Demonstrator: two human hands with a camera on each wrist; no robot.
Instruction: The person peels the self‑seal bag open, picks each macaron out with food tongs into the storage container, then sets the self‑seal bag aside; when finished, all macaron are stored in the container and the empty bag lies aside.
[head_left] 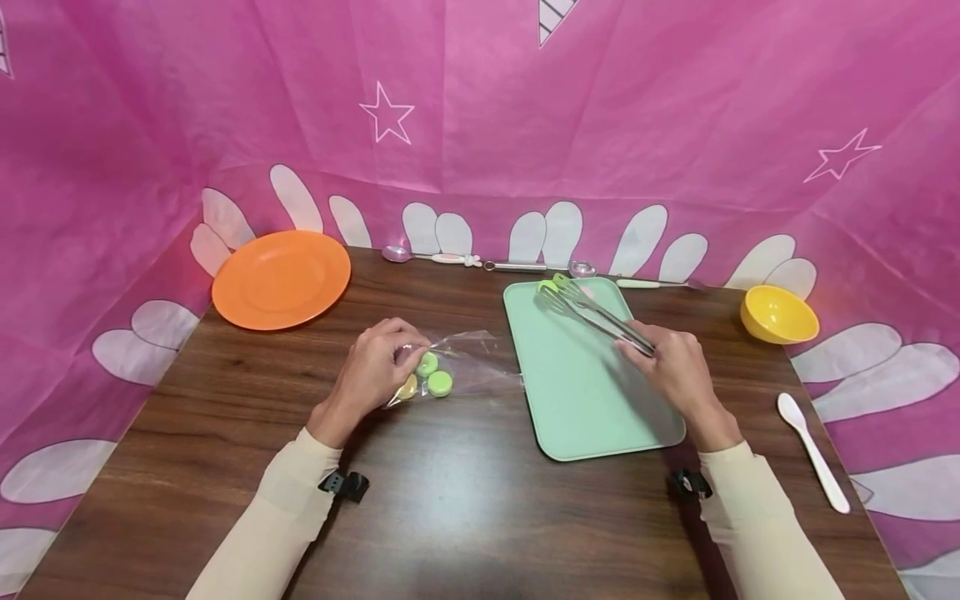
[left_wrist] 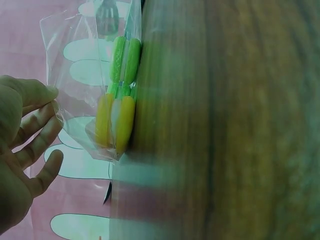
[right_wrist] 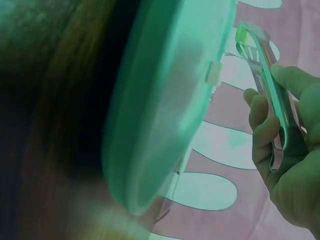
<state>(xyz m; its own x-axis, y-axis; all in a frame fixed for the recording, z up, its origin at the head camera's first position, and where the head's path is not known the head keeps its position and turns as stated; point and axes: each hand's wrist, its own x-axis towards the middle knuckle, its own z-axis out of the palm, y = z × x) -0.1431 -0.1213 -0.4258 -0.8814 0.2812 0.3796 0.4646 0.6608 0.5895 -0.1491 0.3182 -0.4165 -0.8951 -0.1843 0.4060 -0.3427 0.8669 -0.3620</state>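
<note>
My left hand pinches the edge of a clear plastic bag between thumb and fingers, low over the wooden table. Inside the bag are green macarons and a yellow macaron, also visible in the left wrist view as yellow and green shells with pale filling. Metal tongs are gripped in my right hand, above the mint-green tray. At the tongs' tips is a green macaron, over the tray's far end. A small pink piece lies near there.
An orange plate stands at the back left and a yellow bowl at the back right. Along the back edge lie a spoon, a ladle-like utensil and another light-handled utensil. A white spoon lies at the right.
</note>
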